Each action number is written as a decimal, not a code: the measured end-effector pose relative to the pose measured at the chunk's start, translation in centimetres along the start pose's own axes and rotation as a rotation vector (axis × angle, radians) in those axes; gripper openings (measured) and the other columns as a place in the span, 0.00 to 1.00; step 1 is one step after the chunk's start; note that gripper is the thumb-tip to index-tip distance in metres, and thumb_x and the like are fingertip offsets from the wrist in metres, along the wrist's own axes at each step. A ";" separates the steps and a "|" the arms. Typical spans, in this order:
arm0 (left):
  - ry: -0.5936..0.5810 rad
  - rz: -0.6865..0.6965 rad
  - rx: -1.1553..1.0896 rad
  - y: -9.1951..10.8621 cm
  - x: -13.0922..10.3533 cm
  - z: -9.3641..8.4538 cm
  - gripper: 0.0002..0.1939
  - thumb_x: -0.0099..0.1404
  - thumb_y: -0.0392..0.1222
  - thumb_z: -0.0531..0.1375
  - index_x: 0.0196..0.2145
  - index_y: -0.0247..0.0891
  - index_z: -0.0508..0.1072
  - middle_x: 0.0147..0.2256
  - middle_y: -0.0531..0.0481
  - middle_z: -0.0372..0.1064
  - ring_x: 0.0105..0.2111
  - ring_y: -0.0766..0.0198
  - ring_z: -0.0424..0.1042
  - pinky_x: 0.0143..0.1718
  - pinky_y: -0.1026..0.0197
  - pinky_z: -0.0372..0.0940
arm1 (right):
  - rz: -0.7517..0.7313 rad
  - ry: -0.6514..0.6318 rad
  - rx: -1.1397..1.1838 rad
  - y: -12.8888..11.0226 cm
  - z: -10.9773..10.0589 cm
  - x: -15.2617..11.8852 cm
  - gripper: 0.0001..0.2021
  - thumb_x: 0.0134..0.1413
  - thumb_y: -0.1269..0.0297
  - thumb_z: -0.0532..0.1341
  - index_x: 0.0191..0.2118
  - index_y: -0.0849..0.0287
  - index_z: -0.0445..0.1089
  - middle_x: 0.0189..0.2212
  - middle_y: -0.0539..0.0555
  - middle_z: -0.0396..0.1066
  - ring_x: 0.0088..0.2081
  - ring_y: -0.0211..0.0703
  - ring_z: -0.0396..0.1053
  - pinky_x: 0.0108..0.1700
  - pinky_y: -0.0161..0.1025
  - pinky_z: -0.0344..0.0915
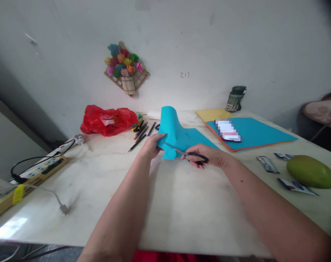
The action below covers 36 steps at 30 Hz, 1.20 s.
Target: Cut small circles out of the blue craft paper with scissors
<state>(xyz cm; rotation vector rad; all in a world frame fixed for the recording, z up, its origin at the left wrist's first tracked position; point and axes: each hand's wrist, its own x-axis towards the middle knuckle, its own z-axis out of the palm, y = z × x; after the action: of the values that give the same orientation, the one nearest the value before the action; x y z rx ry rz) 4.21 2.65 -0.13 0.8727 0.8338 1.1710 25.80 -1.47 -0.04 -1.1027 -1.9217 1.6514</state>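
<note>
While a power strip [49,174] and a red plastic bag [95,122] are occupying the left of the desk [86,203], several pens [138,142] are lying just beside the bag. Near the centre, the left hand [150,146] is gripping a blue sheet [185,137] by its edge, the fingers closing on the paper. The sheet is curling upward behind the hands, and its lower portion is showing faint drawn lines. To the right, the right hand [214,155] is holding scissors [194,159], its fingers wrapping around the black handles; the blades are crossing the sheet near the marked portion. Judging by the irregular lower edge, cutting is partly under way: some trimming is appearing done, while the broad upper area is looking uncut. Whether the marked piece is hanging free cannot be told. Farther right, a phone [227,130] is resting on stacked coloured paper [263,133], and a green mango [310,171] is lying beside small packets [268,164].
</note>
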 end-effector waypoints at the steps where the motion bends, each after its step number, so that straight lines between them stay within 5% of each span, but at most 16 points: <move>1: 0.010 -0.005 -0.001 0.0 0.0 0.0 0.10 0.49 0.39 0.62 0.30 0.33 0.70 0.19 0.51 0.64 0.21 0.63 0.67 0.25 0.60 0.65 | 0.000 -0.001 -0.005 0.0 0.0 0.0 0.15 0.47 0.57 0.60 0.36 0.64 0.70 0.16 0.48 0.65 0.14 0.30 0.59 0.13 0.29 0.50; 12: 0.028 -0.017 0.068 0.2 -0.1 0.2 0.11 0.47 0.38 0.63 0.29 0.32 0.70 0.22 0.50 0.67 0.22 0.65 0.66 0.25 0.62 0.63 | 0.024 -0.024 -0.063 -0.2 0.1 -0.2 0.17 0.46 0.55 0.61 0.37 0.64 0.70 0.16 0.47 0.65 0.15 0.30 0.59 0.13 0.28 0.50; 24: 0.038 0.079 -0.006 0.3 0.4 -0.5 0.30 0.52 0.56 0.62 0.49 0.40 0.67 0.43 0.43 0.71 0.43 0.53 0.71 0.42 0.55 0.67 | 0.012 0.023 0.043 0.2 0.5 0.3 0.18 0.46 0.52 0.61 0.36 0.64 0.70 0.16 0.47 0.66 0.13 0.28 0.59 0.11 0.27 0.44; 36: -0.118 0.120 0.107 0.4 0.2 -0.7 0.25 0.52 0.45 0.64 0.47 0.31 0.69 0.41 0.37 0.72 0.39 0.52 0.72 0.42 0.51 0.67 | 0.036 0.001 0.036 0.5 0.3 0.4 0.19 0.47 0.51 0.61 0.37 0.64 0.70 0.16 0.47 0.66 0.13 0.28 0.59 0.11 0.27 0.45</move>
<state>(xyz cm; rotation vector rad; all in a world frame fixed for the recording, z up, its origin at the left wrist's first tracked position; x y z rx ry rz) 3.48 3.01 -0.05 1.0818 0.7612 1.1746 25.50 -1.34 -0.64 -1.1309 -1.8744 1.6975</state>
